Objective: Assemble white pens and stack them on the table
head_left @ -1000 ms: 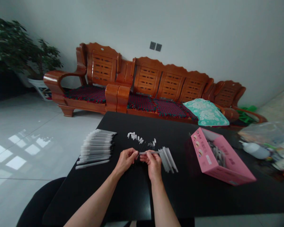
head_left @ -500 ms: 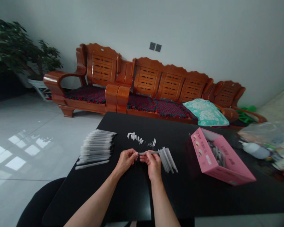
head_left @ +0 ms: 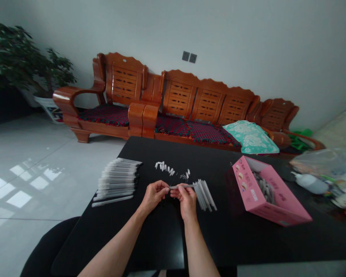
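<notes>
My right hand (head_left: 186,198) is closed round a slim, pale pen barrel (head_left: 189,186), which lies roughly level and sticks out to the right past the fingers. At its left end, the fingertips of my left hand (head_left: 155,195) are pinched together; the small piece between them is hidden. Just right of my right hand lies a group of similar pale barrels (head_left: 205,195). Beyond both hands are several short white pieces (head_left: 165,167), tiny clear bits (head_left: 183,176) and thin dark parts. A wide row of frosted pens with dark ends (head_left: 117,180) lies to the left.
On the black table (head_left: 158,238), an open pink box (head_left: 276,213) holds grey pieces at the right. Past it are a white bottle (head_left: 311,183) and plastic bags (head_left: 320,161). A wooden sofa (head_left: 178,92) with a turquoise cushion (head_left: 250,136) stands behind the table.
My left hand's fingers have shifted very slightly at the barrel's left end. My right hand and the things on the table look the same.
</notes>
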The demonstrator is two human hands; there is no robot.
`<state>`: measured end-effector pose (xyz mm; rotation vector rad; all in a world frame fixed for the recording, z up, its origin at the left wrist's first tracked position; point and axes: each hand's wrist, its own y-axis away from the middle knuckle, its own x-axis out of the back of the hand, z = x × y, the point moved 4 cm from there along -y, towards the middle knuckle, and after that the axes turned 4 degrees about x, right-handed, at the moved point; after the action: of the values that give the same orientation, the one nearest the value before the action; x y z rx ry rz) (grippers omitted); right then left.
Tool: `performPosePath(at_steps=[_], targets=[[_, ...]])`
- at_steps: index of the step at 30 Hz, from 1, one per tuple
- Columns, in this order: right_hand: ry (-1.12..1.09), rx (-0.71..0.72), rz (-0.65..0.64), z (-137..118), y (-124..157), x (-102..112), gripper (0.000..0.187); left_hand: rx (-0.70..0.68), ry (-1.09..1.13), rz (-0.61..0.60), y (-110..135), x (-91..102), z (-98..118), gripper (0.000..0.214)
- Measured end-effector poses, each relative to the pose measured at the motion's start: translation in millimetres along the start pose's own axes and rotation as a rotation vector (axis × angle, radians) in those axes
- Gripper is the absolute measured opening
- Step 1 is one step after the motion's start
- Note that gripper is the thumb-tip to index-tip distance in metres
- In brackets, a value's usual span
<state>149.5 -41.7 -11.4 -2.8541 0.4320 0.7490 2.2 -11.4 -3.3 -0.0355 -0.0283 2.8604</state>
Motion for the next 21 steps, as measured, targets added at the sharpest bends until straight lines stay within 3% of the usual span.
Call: performPosePath(at_steps=[3,8,16,21], targets=[[-0.004,0.001,0.005,-0.1,0.0,-0.1,0.028,-0.016,0.027,0.019,0.7,1.0,3.3,0.033],[-0.001,-0.001,0.005,-1.5,0.6,-2.2,0.026,-0.063,-0.124,0.042,2.1,2.6,8.7,0.039],[0.005,-0.003,0.002,-1.2,0.6,-2.0,0.026,-0.010,0.010,0.035,0.4,2.4,0.7,0.033],[0.002,-0.009,0.000,-1.2,0.7,-1.9,0.027,-0.038,-0.110,0.038,2.0,1.6,3.4,0.038]])
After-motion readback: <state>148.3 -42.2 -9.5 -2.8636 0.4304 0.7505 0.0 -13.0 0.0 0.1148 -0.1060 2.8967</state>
